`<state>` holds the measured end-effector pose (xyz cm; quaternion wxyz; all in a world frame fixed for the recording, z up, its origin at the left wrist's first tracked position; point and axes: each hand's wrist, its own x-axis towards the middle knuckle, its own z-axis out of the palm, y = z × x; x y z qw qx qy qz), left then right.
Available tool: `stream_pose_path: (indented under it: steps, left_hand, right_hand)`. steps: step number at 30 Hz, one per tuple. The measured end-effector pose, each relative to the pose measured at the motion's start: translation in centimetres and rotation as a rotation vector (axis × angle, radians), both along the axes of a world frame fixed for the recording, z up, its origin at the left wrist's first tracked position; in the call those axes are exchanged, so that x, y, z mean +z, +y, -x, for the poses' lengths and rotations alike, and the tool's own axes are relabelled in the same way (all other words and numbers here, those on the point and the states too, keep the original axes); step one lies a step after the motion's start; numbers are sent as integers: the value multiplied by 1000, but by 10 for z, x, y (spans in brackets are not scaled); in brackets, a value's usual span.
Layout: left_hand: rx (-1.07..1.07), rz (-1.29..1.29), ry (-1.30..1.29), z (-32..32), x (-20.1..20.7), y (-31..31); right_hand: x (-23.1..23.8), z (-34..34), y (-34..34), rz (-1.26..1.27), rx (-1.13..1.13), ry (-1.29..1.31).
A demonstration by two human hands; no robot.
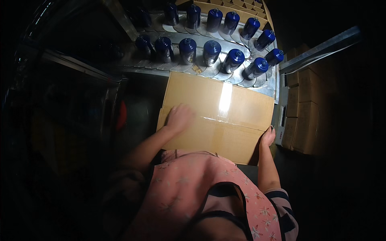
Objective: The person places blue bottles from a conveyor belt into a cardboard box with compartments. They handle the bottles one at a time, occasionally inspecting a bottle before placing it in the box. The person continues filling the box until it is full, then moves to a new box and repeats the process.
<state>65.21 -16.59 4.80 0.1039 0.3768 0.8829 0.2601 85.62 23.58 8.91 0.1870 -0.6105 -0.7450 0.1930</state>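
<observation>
A flat-topped brown cardboard box (197, 94) lies in front of my body, its two top flaps meeting along a seam. A shiny strip of clear tape (226, 96) runs over the far flap and reaches that seam. My left hand (181, 118) is over the left part of the top, near the seam. Motion smears its fingers, so their pose does not show. At the box's right edge, my right hand (268, 136) holds the side near the seam, the thumb on the outer face and the other fingers partly hidden.
Beyond the box, a curved metal conveyor (201, 71) carries two rows of blue canisters (212, 52). A divided carton (241, 12) stands behind it. Stacked brown boxes (307, 116) are at the right, below a slanting metal bar (321, 48). The left side is dark.
</observation>
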Motion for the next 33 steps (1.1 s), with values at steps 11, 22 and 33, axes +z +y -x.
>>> stream_pose_path:
  steps: [11,22,33]
  left_hand:
    - [244,-80,-178,-69,79,-6]
    - [370,26,-59,-93,47,117]
    - [423,-252,4,-142,117,16]
  right_hand:
    - [129,-65,-16,475,541,37]
    - [53,66,-33,126,1700,-409]
    - [118,29,-40,-171,1724,-1038]
